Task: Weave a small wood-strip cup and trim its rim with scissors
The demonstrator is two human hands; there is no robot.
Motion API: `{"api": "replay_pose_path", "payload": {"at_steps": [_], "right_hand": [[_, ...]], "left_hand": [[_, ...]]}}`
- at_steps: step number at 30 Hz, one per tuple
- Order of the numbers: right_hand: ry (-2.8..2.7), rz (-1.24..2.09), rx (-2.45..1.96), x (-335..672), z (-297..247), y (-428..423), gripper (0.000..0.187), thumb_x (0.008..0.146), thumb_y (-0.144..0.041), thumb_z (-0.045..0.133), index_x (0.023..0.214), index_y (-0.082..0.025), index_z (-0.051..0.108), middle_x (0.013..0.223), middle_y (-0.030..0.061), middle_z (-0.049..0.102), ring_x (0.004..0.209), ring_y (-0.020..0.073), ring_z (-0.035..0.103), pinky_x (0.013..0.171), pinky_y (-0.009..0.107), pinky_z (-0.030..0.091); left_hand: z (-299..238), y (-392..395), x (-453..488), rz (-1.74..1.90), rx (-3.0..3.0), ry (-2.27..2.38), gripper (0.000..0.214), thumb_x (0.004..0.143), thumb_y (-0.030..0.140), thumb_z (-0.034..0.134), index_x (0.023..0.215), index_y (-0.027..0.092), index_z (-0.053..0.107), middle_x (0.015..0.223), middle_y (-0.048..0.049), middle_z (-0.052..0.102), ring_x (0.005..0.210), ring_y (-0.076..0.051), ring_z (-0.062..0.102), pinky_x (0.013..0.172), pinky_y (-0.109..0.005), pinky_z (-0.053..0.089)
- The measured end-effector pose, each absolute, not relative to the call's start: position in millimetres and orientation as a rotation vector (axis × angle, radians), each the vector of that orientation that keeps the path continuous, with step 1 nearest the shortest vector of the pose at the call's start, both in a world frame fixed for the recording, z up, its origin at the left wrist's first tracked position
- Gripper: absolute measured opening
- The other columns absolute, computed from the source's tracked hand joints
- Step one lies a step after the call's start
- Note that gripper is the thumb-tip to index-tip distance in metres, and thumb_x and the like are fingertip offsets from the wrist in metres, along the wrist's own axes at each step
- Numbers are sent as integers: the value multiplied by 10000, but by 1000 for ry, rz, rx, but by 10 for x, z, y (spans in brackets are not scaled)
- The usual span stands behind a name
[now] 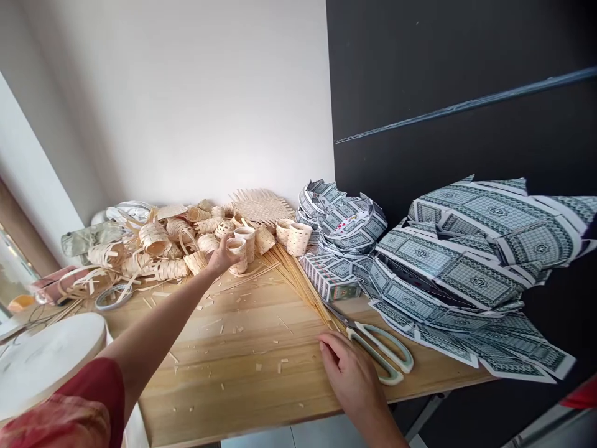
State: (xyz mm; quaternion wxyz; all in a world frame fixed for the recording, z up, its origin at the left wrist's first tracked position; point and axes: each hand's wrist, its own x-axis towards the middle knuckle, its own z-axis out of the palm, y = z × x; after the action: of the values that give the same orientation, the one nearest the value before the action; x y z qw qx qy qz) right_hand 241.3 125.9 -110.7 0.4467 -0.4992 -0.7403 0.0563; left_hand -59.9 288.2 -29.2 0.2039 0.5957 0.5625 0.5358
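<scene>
Out at arm's length, my left hand (222, 256) has its fingers closed on a small woven bamboo cup (238, 256) near the back of the wooden table. A second woven cup (247, 239) stands right behind it. My right hand (351, 372) rests at the table's front edge, its fingers loosely curled and nothing visible in them. Just to its right lie scissors (380, 351) with pale handles, and their blades point away from me. Thin bamboo strips (298, 280) run from the cups toward the scissors.
A heap of woven cups and strips (161, 239) fills the back left. At the left are a roll of tape (113, 297) and a large white roll (56, 354). Stacks of folded playing cards (457, 267) and a card box (331, 277) occupy the right. Bamboo scraps (280, 367) dot the tabletop.
</scene>
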Motion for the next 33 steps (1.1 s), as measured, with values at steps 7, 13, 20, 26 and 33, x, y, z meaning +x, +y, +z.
{"api": "replay_pose_path", "payload": {"at_steps": [7,13,20,26,33], "right_hand": [[-1852,130,-1232,2439,-1119,1267,303,839,-232,313,789,-187,609,845,82,672,782,209,640,677,320,515],[-1869,121,-1230,2456,-1146,1296,305,835,-268,327,774,-195,616,829,79,684,765,210,652,667,322,528],[-1906,132,-1297,2468,-1149,1316,325,812,-318,327,772,-196,625,828,71,692,751,213,657,648,321,540],[-1933,128,-1344,2485,-1130,1313,325,807,-332,334,778,-198,629,846,71,694,761,204,657,670,296,543],[-1970,-3,-1275,2499,-1178,1334,305,819,-311,359,764,-207,641,813,47,701,712,181,665,628,255,548]], "left_hand": [[-82,2689,-959,1429,1818,1975,286,850,314,534,1084,152,549,1043,-70,593,926,-188,578,820,-388,476],[-20,2481,-1545,1279,1776,2275,283,869,312,512,1087,135,543,1061,-72,583,894,-176,590,758,-364,515],[-32,2285,-1787,971,2116,2327,254,872,308,506,1054,139,561,1046,-68,592,892,-170,589,772,-365,509],[-245,2214,-1572,607,2559,2102,231,869,290,514,1039,143,569,1073,-72,587,948,-181,577,823,-397,491],[-181,2352,-1262,390,2765,1975,308,858,103,456,1130,184,576,1112,-73,577,1044,-183,533,911,-337,452]]}}
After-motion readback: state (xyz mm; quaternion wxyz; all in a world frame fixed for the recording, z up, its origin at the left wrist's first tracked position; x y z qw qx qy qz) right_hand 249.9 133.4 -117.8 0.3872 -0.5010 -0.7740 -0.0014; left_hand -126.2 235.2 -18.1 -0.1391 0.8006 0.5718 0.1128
